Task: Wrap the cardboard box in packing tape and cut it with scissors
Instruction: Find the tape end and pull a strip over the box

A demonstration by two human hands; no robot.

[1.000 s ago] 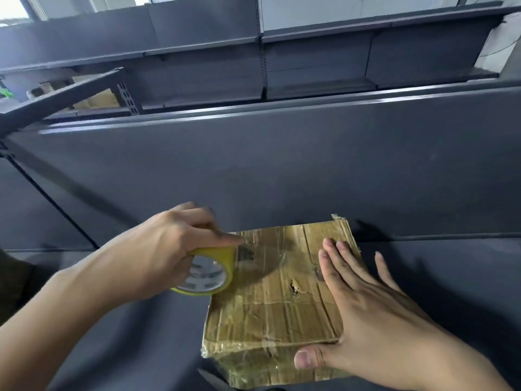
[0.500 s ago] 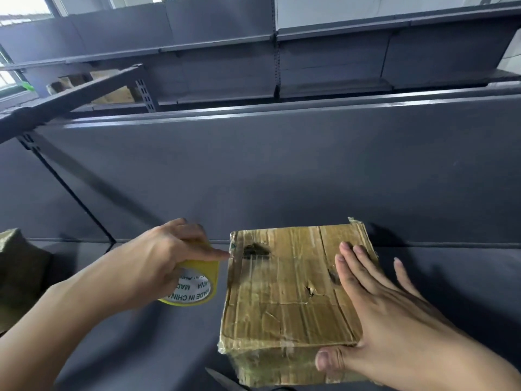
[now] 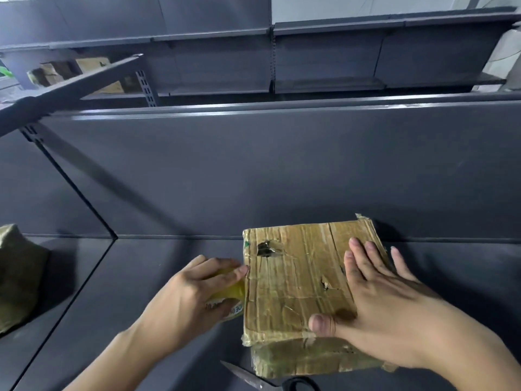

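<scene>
A worn, flat brown cardboard box [image 3: 296, 280], glossy with old tape and torn in a couple of spots on top, lies on the dark grey metal shelf [image 3: 127, 272], close against the upright grey back panel [image 3: 282, 165].

At the box's nine o'clock side, the person's left hand [image 3: 194, 294] is wrapped around a roll of yellowish packing tape [image 3: 235, 299]. The fingers curl over the rim, and the roll is pushed right up against the box's left wall. The forefinger tip touches the top left edge. The white core label shows under the fingers, but its print is too cut off to read.

At three o'clock on the lid, the right hand [image 3: 394, 314] lies flat with its fingers straight and spread toward twelve, pressing down and grasping nothing. Its thumb stretches along the near edge toward nine o'clock.

Just past the box's six o'clock side, a pair of scissors with metal blades and a black handle [image 3: 251, 376] rests on the shelf. The tip points to about ten o'clock, and the handle is partly cut off by the bottom of the view. Neither hand touches them.

Well off at nine o'clock, an olive-green lumpy bundle [image 3: 17, 277] sits on the neighbouring shelf section. Far back at eleven o'clock, some tan cartons [image 3: 95, 64] stand on distant grey racking.
</scene>
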